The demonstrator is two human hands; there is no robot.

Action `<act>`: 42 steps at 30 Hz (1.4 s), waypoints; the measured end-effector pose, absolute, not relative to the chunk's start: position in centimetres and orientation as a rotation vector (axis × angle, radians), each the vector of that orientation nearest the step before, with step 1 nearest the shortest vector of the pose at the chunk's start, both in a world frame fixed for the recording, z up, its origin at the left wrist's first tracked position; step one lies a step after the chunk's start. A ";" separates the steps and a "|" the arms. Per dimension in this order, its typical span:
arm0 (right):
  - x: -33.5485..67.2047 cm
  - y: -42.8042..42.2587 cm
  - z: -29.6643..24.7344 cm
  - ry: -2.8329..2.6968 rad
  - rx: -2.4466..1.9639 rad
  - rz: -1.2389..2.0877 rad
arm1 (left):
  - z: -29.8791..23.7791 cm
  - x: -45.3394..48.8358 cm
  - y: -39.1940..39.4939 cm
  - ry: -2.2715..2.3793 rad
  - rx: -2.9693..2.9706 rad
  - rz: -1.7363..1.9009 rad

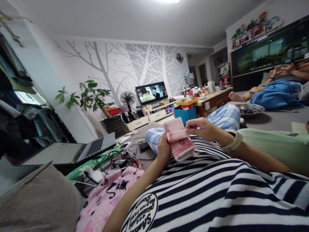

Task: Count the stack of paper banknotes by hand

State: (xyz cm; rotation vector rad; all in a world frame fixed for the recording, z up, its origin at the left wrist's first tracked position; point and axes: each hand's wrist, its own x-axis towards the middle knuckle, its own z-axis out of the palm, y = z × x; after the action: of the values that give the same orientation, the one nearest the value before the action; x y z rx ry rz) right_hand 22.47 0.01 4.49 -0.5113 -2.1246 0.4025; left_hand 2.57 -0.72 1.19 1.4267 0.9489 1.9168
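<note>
I lie back in a striped shirt, and both hands meet over my lap. My left hand [164,149] is wrapped round the lower end of a thick stack of pink banknotes [183,147]. My right hand [204,128], with a pale watch on its wrist, pinches the top note and bends it over towards me. The note's upper end [173,124] curls up above the stack. Both hands are closed on the notes.
An open laptop [79,150] sits at the left above tangled cables [123,159] and a pink cushion [106,196]. A television [151,92], fan and potted plant [89,96] line the far wall. Another person lies under a blue blanket [277,93] at the right, beside a metal bowl [248,109].
</note>
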 end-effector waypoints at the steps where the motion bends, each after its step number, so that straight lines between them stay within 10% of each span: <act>1: 22.5 0.0 4.5 -2.132 -0.501 0.408 | 1.1 2.6 -0.5 0.930 1.420 1.899; 42: 23.1 1.2 4.4 -2.246 -0.470 0.572 | 2.1 3.8 -1.5 0.744 1.151 1.749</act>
State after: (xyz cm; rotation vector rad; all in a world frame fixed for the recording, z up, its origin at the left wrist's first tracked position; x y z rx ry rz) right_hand 23.12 1.15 4.45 -0.4703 -2.2461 0.5718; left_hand 3.81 -1.46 2.14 1.1509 0.7438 1.7488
